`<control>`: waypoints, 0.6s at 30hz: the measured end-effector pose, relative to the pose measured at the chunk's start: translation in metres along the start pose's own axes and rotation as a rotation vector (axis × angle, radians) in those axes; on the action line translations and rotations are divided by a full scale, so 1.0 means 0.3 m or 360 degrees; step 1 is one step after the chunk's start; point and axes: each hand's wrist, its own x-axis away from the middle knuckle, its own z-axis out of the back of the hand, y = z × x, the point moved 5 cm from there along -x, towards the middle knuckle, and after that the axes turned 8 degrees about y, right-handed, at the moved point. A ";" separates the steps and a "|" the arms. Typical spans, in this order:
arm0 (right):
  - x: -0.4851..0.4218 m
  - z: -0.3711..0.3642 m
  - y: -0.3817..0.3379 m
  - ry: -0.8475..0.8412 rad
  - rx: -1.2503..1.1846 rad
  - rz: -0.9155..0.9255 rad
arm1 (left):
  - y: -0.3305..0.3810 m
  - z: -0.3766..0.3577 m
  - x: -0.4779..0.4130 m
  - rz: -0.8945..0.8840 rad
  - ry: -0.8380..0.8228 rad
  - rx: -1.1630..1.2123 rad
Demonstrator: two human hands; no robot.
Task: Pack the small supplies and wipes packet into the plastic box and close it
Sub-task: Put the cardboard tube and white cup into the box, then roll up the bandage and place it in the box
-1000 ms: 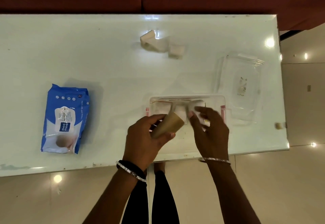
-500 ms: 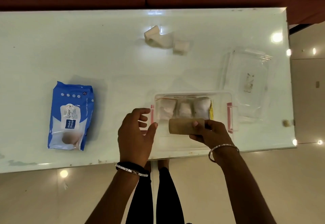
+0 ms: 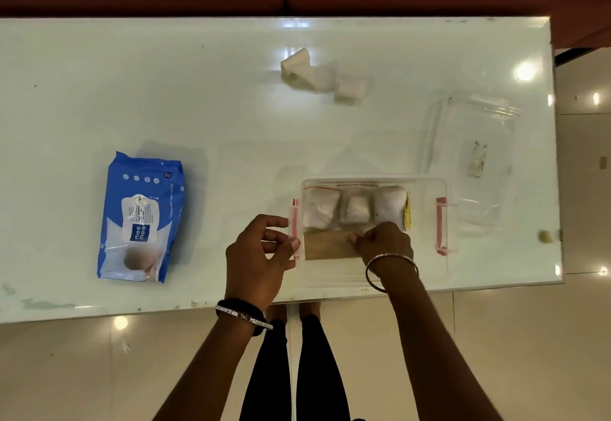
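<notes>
A glossy white table (image 3: 165,96) stands on pale tile before a dark red sofa. The right hand (image 3: 385,243) pinches a tan roll (image 3: 327,247) inside the clear plastic box (image 3: 426,189), lower than half a second ago. Left hand (image 3: 258,255), fingers loose, now touches the pink latch (image 3: 294,222). Blue wipes packet (image 3: 142,218) lies well left; lid (image 3: 469,156) beyond the right fingers.

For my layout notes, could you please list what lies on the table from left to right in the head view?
Blue wipes packet → left hand → white gauze rolls → plastic box → clear lid.
</notes>
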 end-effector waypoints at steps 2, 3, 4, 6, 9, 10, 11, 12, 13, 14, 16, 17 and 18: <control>0.019 0.010 -0.019 0.0079 0.0124 0.0062 | -0.002 0.001 -0.008 0.0013 -0.0020 0.0011; 0.034 0.019 -0.027 0.0121 0.0162 0.0082 | -0.002 0.001 -0.012 0.0019 -0.0036 0.0007; 0.050 0.034 -0.037 0.0180 0.0210 0.0110 | 0.002 0.000 -0.018 0.0018 -0.0051 -0.0008; 0.081 0.079 -0.064 0.0351 0.0302 0.0197 | 0.015 0.003 -0.033 -0.0015 -0.0058 -0.0060; 0.112 0.173 -0.145 0.0662 0.0126 0.0418 | 0.063 0.016 -0.084 -0.0123 0.0023 -0.0097; 0.117 0.204 -0.181 0.0756 -0.0008 0.0543 | 0.087 0.020 -0.109 -0.0165 0.0056 -0.0091; 0.120 0.232 -0.221 0.0845 -0.0134 0.0683 | 0.113 0.023 -0.137 -0.0202 0.0086 -0.0074; 0.119 0.259 -0.262 0.0920 -0.0237 0.0824 | 0.142 0.024 -0.170 -0.0234 0.0114 -0.0050; 0.114 0.282 -0.301 0.0977 -0.0316 0.0952 | 0.172 0.025 -0.204 -0.0260 0.0144 -0.0023; 0.100 0.301 -0.340 0.1021 -0.0373 0.1063 | 0.205 0.024 -0.242 -0.0280 0.0173 0.0009; 0.058 0.326 -0.413 0.1067 -0.0446 0.1231 | 0.270 0.022 -0.326 -0.0319 0.0233 0.0058; 0.033 0.333 -0.449 0.1069 -0.0471 0.1287 | 0.301 0.020 -0.371 -0.0344 0.0265 0.0069; 0.010 0.338 -0.482 0.1066 -0.0492 0.1325 | 0.329 0.016 -0.413 -0.0369 0.0293 0.0075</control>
